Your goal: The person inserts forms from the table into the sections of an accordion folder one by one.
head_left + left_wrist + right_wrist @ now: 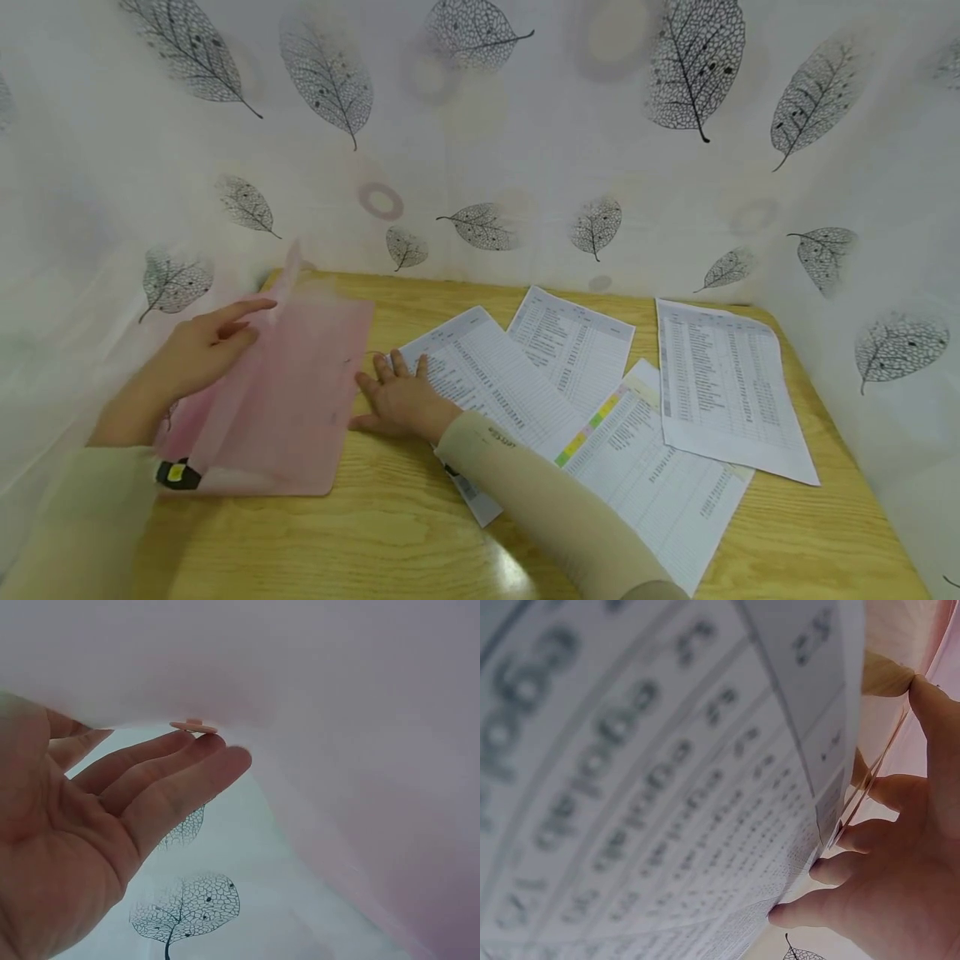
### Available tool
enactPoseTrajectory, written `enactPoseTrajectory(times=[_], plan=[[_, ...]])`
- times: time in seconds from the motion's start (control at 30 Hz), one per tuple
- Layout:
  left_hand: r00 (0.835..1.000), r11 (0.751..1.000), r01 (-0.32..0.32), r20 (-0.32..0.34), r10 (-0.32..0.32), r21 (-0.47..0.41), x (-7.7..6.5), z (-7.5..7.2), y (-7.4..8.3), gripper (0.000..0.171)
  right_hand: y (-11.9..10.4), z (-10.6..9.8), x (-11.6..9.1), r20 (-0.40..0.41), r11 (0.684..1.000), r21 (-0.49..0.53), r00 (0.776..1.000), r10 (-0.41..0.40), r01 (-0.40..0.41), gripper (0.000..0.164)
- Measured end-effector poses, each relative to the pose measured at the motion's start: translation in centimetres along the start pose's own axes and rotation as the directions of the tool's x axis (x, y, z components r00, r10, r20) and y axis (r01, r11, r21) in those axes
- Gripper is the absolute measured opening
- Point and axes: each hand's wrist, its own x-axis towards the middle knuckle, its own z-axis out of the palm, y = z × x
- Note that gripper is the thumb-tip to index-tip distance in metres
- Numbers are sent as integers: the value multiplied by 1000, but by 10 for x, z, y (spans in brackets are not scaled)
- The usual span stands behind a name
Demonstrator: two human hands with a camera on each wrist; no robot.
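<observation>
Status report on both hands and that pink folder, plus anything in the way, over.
Left hand touching raised flap of pink folder. Right hand spread at edge of leftmost sheet. Raised flap may get in the way.

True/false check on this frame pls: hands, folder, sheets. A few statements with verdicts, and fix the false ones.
1. The left hand touches the raised cover of the pink folder. True.
2. The right hand is balled into a fist. False: its fingers are spread.
3. The rightmost printed sheet overlaps the sheet with coloured cells. True.
4. The pink folder lies right of all the sheets. False: it lies to their left.
5. The right hand is holding up the raised cover. False: it is at the edge of the leftmost printed sheet.
6. The coloured cells include green and yellow. True.
</observation>
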Motion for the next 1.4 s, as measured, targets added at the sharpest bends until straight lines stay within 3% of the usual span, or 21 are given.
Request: enactPoseTrajectory(times=[0.2, 0.33, 0.53, 0.7, 1.13, 1.23, 1.4], plan=[[994, 996, 28, 112, -19, -80, 0, -1, 0, 49, 0, 0, -1, -7, 1000, -3, 1000, -2, 2, 82], [989, 992, 35, 148, -16, -123, 1, 1, 0, 52, 0, -1, -1, 2, 1000, -3, 1000, -1, 1, 81], [994, 985, 34, 104, -17, -171, -2, -4, -5, 50, 0, -2, 0, 8, 1000, -1, 1000, 0, 0, 81], [996, 980, 65, 65, -53, -188, -5, -10, -9, 48, 0, -4, 0, 12, 1000, 8, 1000, 1, -1, 81], [996, 982, 63, 72, -51, -178, -4, -3, -7, 49, 5, -6, -4, 18, 1000, 30, 1000, -7, 6, 82], [995, 985, 71, 80, -59, -160, -4, -2, -5, 50, 11, -10, -5, -18, 997, 62, 999, -41, 42, 82], [996, 987, 60, 74, -50, -146, -2, -1, -6, 50, 37, -30, -17, -132, 975, 209, 990, -47, 74, 77]])
